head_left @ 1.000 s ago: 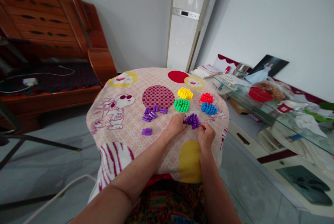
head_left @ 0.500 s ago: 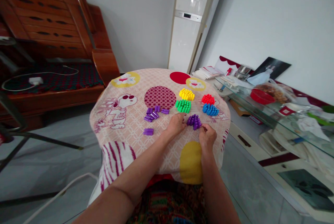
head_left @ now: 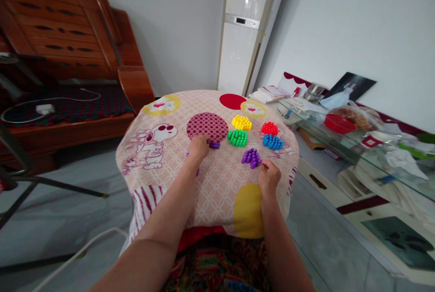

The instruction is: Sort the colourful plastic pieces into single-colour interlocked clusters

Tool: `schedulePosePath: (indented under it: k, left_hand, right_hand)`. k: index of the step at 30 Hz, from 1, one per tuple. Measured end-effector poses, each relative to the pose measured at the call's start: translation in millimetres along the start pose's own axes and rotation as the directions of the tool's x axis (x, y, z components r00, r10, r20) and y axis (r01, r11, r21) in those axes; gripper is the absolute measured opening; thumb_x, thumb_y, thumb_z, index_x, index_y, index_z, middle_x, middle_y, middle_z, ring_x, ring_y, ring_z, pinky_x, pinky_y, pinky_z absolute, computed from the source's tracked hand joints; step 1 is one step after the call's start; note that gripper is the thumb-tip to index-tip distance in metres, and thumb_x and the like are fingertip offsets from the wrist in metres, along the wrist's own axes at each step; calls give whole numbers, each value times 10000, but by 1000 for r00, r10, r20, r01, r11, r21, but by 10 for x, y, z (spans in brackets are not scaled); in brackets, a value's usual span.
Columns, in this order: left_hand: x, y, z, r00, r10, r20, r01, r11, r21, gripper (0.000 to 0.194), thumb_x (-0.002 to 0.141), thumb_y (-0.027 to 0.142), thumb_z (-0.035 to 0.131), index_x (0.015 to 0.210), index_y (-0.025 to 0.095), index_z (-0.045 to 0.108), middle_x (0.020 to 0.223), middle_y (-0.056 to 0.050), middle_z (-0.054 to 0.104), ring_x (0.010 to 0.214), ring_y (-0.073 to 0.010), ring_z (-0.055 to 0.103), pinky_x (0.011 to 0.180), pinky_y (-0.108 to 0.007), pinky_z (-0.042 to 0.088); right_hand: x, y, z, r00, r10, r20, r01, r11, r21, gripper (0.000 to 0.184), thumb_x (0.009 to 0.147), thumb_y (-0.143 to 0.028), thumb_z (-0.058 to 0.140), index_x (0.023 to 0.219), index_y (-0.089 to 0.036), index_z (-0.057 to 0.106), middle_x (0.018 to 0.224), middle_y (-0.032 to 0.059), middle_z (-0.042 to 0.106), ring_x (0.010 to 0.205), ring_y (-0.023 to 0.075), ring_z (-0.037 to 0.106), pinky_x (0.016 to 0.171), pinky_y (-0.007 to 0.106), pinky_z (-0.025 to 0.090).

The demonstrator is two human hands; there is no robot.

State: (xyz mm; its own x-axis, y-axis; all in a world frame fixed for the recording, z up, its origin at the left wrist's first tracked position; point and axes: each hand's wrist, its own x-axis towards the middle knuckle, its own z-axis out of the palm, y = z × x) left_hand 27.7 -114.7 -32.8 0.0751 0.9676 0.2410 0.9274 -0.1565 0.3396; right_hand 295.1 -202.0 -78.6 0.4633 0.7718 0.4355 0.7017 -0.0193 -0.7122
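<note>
My left hand [head_left: 200,146] reaches over the loose purple pieces at the left of the table, its fingers curled down and closed. A small purple plastic piece [head_left: 214,145] lies beside its fingertips, and others show only in part beneath the hand and wrist. What those fingers hold is hidden. My right hand [head_left: 269,174] is closed in a pinch at the right end of a purple cluster [head_left: 251,158] of round-topped pieces standing close together. Behind it stand a green cluster [head_left: 237,138], a yellow cluster [head_left: 242,123], a red cluster [head_left: 269,128] and a blue cluster [head_left: 273,142].
A patterned cloth covers the round table [head_left: 217,192]. On the right stands a glass-topped cabinet [head_left: 356,156] with papers, a red bowl [head_left: 340,124] and bags. A wooden bench [head_left: 68,70] is at the left, and a tall white appliance [head_left: 238,51] stands behind.
My left hand has left the purple cluster and moved left to the loose purple pieces. My right hand has stayed at the cluster's right end.
</note>
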Motion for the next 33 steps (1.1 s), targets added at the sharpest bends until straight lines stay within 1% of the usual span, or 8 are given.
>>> schedulePosePath:
  k: [3,8,10,13,16,19,25,33]
  left_hand:
    - [-13,6,-10,1000,-2,4,3,1000,-26,276,786,40,540,912,163,753,991,-99,755,998,-224,679,916,-317,509]
    - [-31,78,-93,989,-83,-119,56,975,-213,385,805,28,515,1121,131,709,1106,-124,743,1039,-217,681,945,-323,505]
    - [-72,193,-141,992,-24,-126,-19,946,-324,355,798,60,559,1115,135,701,1066,-102,753,980,-197,692,908,-302,518]
    - [-194,464,-185,985,166,-55,-173,884,-434,257,782,111,627,1019,151,719,932,-54,761,842,-164,691,816,-260,526]
    - [-343,749,-143,939,344,12,-307,854,-419,218,806,119,613,975,178,739,961,-43,752,866,-161,677,832,-257,512]
    - [-454,933,-27,898,435,65,-381,843,-380,219,828,108,586,963,190,738,987,-49,736,951,-178,660,885,-273,493]
    - [-510,1043,174,879,472,70,-427,844,-324,208,878,154,550,1015,193,701,984,-58,685,926,-181,635,851,-273,486]
    - [-524,1137,211,877,475,72,-441,854,-275,209,915,161,499,1012,182,682,1007,-74,651,935,-178,615,832,-272,485]
  right_hand:
    - [0,-8,0,1000,2,-2,-2,1000,5,244,720,-217,509,777,-167,740,762,73,722,721,200,597,676,290,415]
    - [-2,-20,-2,1000,-12,-5,12,1000,0,244,724,-223,504,768,-171,738,758,74,723,717,193,588,669,285,407]
    - [-4,-28,-2,1000,-13,-5,13,1000,-8,245,724,-223,500,760,-170,737,752,75,722,712,193,585,670,287,406]
    - [-8,-41,-7,1000,-12,0,12,1000,-23,254,728,-225,491,755,-169,738,741,74,720,699,196,581,667,289,401]
    - [-12,-50,-23,1000,-21,15,21,999,-30,267,732,-228,487,765,-164,743,739,80,722,694,201,587,661,291,395]
    - [-14,-51,-41,999,-35,17,36,999,-33,276,738,-236,489,786,-162,751,767,90,734,710,208,597,664,292,396]
    - [-12,-32,-39,999,-41,29,42,999,-18,284,746,-239,486,799,-156,752,790,104,741,715,211,604,677,296,410]
    - [-7,-23,-15,1000,-25,18,25,999,-24,290,751,-236,486,811,-152,757,794,106,741,722,213,610,696,299,416]
